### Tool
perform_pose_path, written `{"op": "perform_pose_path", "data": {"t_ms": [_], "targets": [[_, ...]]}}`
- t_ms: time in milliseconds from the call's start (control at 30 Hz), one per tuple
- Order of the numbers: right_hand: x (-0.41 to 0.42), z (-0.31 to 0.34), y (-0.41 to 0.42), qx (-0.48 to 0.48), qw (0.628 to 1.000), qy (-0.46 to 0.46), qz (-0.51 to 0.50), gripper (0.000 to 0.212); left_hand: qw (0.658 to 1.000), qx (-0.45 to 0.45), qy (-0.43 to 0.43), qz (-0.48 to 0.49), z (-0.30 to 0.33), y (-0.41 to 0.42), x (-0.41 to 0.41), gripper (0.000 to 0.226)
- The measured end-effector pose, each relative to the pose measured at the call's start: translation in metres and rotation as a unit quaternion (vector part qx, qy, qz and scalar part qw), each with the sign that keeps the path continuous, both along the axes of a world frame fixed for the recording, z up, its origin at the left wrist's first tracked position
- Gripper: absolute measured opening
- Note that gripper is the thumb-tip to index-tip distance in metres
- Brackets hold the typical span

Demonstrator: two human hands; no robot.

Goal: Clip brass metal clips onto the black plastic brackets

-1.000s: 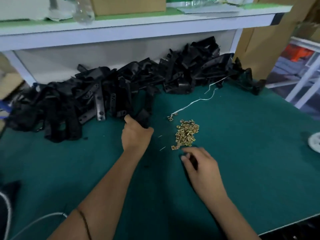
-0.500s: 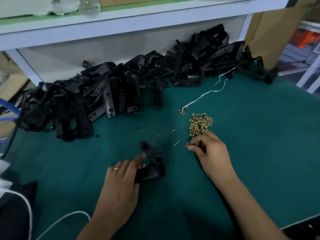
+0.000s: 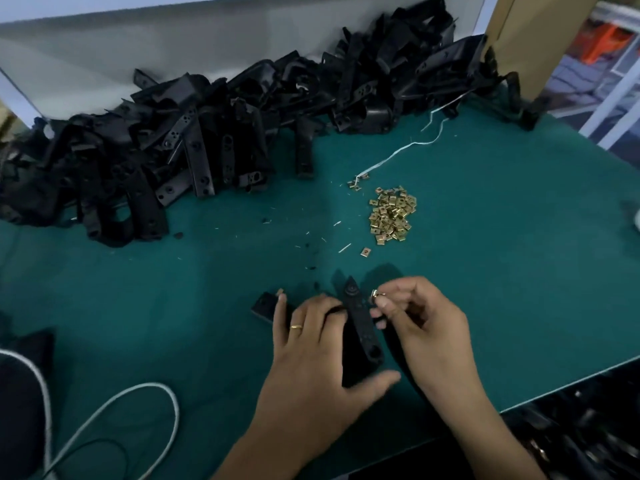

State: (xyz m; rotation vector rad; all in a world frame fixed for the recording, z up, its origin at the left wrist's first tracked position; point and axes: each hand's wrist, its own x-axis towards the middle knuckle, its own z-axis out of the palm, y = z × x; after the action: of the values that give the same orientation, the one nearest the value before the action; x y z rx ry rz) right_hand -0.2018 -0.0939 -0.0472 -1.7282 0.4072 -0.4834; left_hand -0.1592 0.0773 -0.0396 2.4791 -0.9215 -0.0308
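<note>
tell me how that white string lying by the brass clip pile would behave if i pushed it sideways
The white string is probably floppy: it lies in loose bends across the green mat, so a push would likely bunch it rather than slide it whole. It looks thin, so likely very light. Its far end runs under the black brackets, so it may snag there.

head cam | looks forward-down (steeply) | near green table [image 3: 519, 271]

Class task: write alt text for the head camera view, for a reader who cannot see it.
A person's left hand holds a black bracket on a green table while the right hand pinches a brass clip beside it. A small heap of clips lies further back, and a long pile of brackets lines the far edge.
</note>
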Motion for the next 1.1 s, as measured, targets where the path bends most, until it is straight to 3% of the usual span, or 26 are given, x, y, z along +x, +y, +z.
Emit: {"op": "perform_pose_path", "data": {"t_ms": [133, 467, 900, 1100], "targets": [[-0.016, -0.001, 0.013, 0.044, 0.999, -0.016, 0.001, 0.018, 0.997, -0.074, 0.032, -0.003, 0.000, -0.007, 0.004, 0.058], [-0.015, 0.002, -0.003, 0.184, 0.982, -0.032, 0.037, 0.013, 0.996, 0.006, -0.023, -0.085, -0.001, -0.005, -0.001, 0.069], [-0.014, -0.002, -0.006, 0.205, 0.976, -0.047, 0.065, 0.021, 0.995, 0.034, -0.045, -0.088, -0.004, -0.004, -0.001, 0.071], [-0.016, 0.004, -0.015, 0.275, 0.950, -0.039, 0.144, 0.034, 0.995, 0.017, -0.034, -0.097, -0.003, -0.003, 0.000, 0.071]]}}
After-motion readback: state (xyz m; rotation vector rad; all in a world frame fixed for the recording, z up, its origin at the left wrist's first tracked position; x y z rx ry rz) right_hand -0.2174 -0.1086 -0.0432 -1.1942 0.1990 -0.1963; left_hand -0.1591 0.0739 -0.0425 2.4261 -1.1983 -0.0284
